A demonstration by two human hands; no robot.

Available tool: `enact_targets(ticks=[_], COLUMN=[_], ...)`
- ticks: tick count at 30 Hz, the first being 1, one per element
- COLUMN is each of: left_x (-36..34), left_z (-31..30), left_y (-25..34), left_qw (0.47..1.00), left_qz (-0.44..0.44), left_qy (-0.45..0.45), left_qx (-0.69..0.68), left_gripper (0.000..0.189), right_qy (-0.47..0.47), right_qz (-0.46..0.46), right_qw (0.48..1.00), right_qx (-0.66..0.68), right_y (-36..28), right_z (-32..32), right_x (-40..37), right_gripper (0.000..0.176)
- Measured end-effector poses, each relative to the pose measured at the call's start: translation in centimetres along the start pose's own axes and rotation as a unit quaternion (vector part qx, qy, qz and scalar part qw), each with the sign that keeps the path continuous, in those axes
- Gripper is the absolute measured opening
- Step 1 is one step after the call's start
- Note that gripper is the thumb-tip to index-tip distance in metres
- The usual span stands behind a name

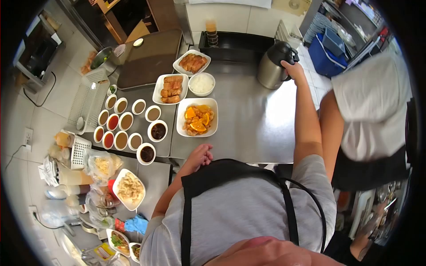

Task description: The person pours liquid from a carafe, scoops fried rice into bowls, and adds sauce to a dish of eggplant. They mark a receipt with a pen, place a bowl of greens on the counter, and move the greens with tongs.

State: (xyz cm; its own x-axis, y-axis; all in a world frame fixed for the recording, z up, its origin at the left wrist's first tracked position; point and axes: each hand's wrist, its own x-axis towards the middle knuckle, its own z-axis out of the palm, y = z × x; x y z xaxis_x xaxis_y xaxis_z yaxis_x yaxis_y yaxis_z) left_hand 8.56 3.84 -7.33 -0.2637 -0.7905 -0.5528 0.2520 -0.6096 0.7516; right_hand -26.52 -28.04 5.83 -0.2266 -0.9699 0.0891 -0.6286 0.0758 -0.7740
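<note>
My right hand is wrapped round the handle of a steel thermal jug with a black lid, upright at the far right of the steel counter. Loosely curled, my left hand rests by the counter's front edge, with nothing visible in it. The dish nearest to it is a white square bowl of food topped with orange slices. Behind that stand a bowl of white rice, a dish of sliced browned meat and another meat dish.
Several small sauce cups crowd the counter's left part, below a brown tray. A black bin lines the back. Close on my right stands a co-worker in a pale shirt. A blue crate sits beyond.
</note>
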Motion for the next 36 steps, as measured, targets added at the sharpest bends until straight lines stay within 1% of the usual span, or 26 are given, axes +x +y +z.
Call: enact_targets(ticks=[1, 4, 7, 8, 9, 11, 13, 15, 16, 17, 19, 22, 24, 25, 28, 34, 36], left_x=[-0.1, -0.6, -0.2, -0.4, -0.7, -1.0, -0.7, -0.4, -0.4, -0.4, -0.4, -0.5, -0.7, -0.7, -0.7, -0.7, -0.6], left_z=[0.3, 0.5, 1.0, 1.2, 1.3, 1.5, 1.6, 1.3, 1.3, 1.3, 1.1, 1.1, 1.5, 1.5, 1.5, 1.6, 1.4], left_y=[0.0, -0.1, 0.4, 0.6, 0.7, 0.8, 1.0, 0.6, 0.5, 0.4, 0.3, 0.2, 0.7, 0.8, 0.9, 1.2, 1.0], left_qw=[1.0, 0.999, 0.998, 0.998, 0.998, 0.997, 0.997, 0.996, 0.996, 0.995, 0.994, 0.992, 0.989, 0.987, 0.985, 0.983, 0.982], left_qz=[0.005, 0.004, 0.001, -0.002, -0.009, -0.011, -0.012, -0.014, -0.012, -0.008, -0.002, -0.004, -0.01, -0.013, -0.023, -0.03, -0.023], left_qy=[0.008, 0.032, 0.042, 0.045, 0.049, 0.055, 0.056, 0.06, 0.06, 0.06, 0.062, 0.067, 0.07, 0.069, 0.069, 0.066, 0.062], left_qx=[-0.014, -0.04, -0.046, -0.047, -0.047, -0.052, -0.059, -0.067, -0.073, -0.078, -0.087, -0.109, -0.133, -0.141, -0.159, -0.168, -0.174], left_gripper=[0.032, 0.032, 0.031, 0.031, 0.031, 0.031, 0.031, 0.03, 0.03, 0.03, 0.03, 0.03, 0.03, 0.03, 0.03, 0.03, 0.03], right_qy=[-0.042, 0.011, 0.054, 0.037, 0.036, 0.019, 0.026, 0.026, 0.041, 0.049, 0.074, 0.095, 0.109, 0.116, 0.128, 0.083, 0.082], right_qz=[0.048, 0.025, -0.023, -0.036, -0.062, -0.072, -0.075, -0.086, -0.076, -0.073, -0.034, -0.008, -0.018, -0.023, -0.017, 0.038, 0.057], right_qw=[0.997, 0.984, 0.984, 0.991, 0.982, 0.953, 0.942, 0.919, 0.91, 0.909, 0.898, 0.909, 0.931, 0.941, 0.947, 0.939, 0.934], right_qx=[0.04, 0.174, 0.166, 0.12, 0.177, 0.292, 0.325, 0.384, 0.405, 0.408, 0.432, 0.405, 0.348, 0.317, 0.294, 0.33, 0.343], right_y=[-1.6, -1.9, -3.2, -4.2, -5.8, -8.6, -10.2, -10.7, -10.9, -10.5, -10.5, -9.3, -8.3, -7.9, -7.0, -6.1, -5.6], right_z=[-0.1, 1.1, -0.3, -1.6, -2.3, -2.9, -1.9, 0.5, 2.0, 3.4, 5.6, 7.9, 8.8, 8.9, 8.5, 6.8, 6.7], right_x=[-1.2, -1.5, -0.8, -0.1, 0.2, 1.1, 3.1, 5.0, 5.8, 6.7, 7.6, 9.3, 10.0, 10.5, 11.7, 11.5, 11.7], right_gripper=[0.039, 0.031, 0.038, 0.038, 0.035, 0.032, 0.027, 0.026, 0.026, 0.027, 0.03, 0.034, 0.036, 0.038, 0.039, 0.036, 0.036])
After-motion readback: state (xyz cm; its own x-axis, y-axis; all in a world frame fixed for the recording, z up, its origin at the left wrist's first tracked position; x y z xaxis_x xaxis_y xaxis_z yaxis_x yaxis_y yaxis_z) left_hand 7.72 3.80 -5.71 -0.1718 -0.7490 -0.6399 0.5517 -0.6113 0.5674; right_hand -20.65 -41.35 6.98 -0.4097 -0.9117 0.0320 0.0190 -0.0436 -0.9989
